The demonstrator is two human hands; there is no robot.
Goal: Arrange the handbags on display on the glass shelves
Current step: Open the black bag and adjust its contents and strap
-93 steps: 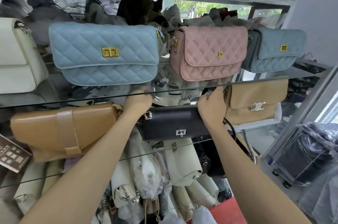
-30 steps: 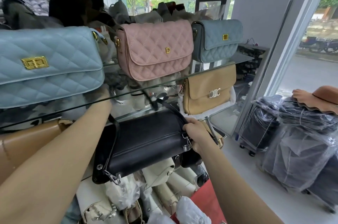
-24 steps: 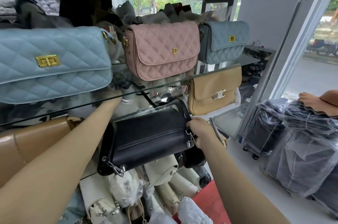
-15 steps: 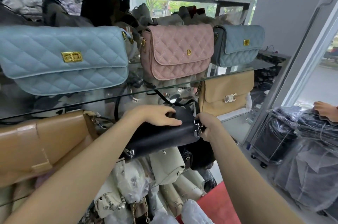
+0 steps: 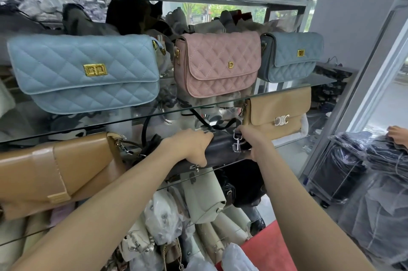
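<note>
Holding a black handbag with both hands, a person stands at a rack of glass shelves. The black handbag is the landmark. It lies on its side on the middle glass shelf, with its front edge sticking out past the glass.

The left hand lies over the top of the black handbag. Its fingers curl over the top and its thumb tucks under the front, so it grips the bag. The right hand wraps around the right end of the black handbag, just beside a silver clip that hangs there. A thin black strap loops up behind the bag.

Left of the black handbag sits a big tan bag, tilted, on the same shelf. Right of the black handbag, close by, stands a tan bag with a silver clasp.

Above the black handbag is the upper glass shelf. A pink quilted bag stands up there, almost straight above. A light blue quilted bag is above and to the left. A smaller grey-blue quilted bag is above and to the right.

Below the black handbag hang many cream bags, some in clear plastic wrap.
</note>
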